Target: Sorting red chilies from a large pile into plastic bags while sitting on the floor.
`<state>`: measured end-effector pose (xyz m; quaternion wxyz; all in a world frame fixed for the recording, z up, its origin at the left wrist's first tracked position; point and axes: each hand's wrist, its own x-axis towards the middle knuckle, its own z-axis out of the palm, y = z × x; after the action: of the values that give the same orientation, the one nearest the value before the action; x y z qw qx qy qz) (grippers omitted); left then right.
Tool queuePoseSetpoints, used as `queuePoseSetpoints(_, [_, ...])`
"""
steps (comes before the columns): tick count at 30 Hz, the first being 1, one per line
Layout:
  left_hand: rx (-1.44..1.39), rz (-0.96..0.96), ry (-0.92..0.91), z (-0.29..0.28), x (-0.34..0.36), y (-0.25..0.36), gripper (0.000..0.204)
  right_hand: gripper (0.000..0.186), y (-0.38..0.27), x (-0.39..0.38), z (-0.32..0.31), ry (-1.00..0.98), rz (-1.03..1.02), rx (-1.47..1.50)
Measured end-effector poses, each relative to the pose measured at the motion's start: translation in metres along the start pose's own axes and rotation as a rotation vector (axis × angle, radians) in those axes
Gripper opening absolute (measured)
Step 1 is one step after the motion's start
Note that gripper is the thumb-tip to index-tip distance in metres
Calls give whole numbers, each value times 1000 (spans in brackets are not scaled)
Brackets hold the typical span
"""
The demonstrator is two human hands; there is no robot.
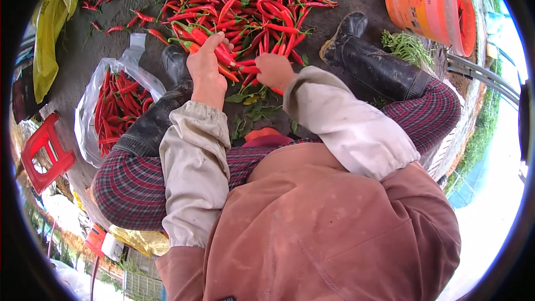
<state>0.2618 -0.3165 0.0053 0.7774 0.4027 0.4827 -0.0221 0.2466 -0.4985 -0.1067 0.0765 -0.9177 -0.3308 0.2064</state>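
Note:
A big heap of red chili peppers (237,8) with green stems lies on the dark ground in front of me. My left hand (206,72) is closed around several chili peppers (224,56), whose ends stick out past the thumb and fingers. Just right of it, my right hand (274,71) is at the near edge of the heap, with its fingers curled closed. Red peppers show beside and under those fingers, but what they pinch is hidden. Beside my left boot stands a clear plastic bag (84,112) with more red chili peppers in it.
An orange bucket (421,8) lies tipped at the far right, near a green bunch (407,45). Black boots (376,58) flank the heap. A red plastic stool (50,159) and a yellow sack (47,39) are at left. Green leaves (256,114) litter the ground between my legs.

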Motion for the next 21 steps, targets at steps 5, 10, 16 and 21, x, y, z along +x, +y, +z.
queuePoseSetpoints(5, [-24,-98,-124,8,3,-7,18,36,55,20,-83,-2,431,1215])
queuePoseSetpoints(10, [-101,-213,-368,18,-4,-18,22,46,19,17,-154,-299,295,1296])
queuePoseSetpoints(16, [-40,-170,-389,28,-9,-19,29,54,6,25,-158,-416,53,869])
queuePoseSetpoints(21, [-137,-36,-244,9,6,1,22,44,1,36,-172,-191,-61,1036])
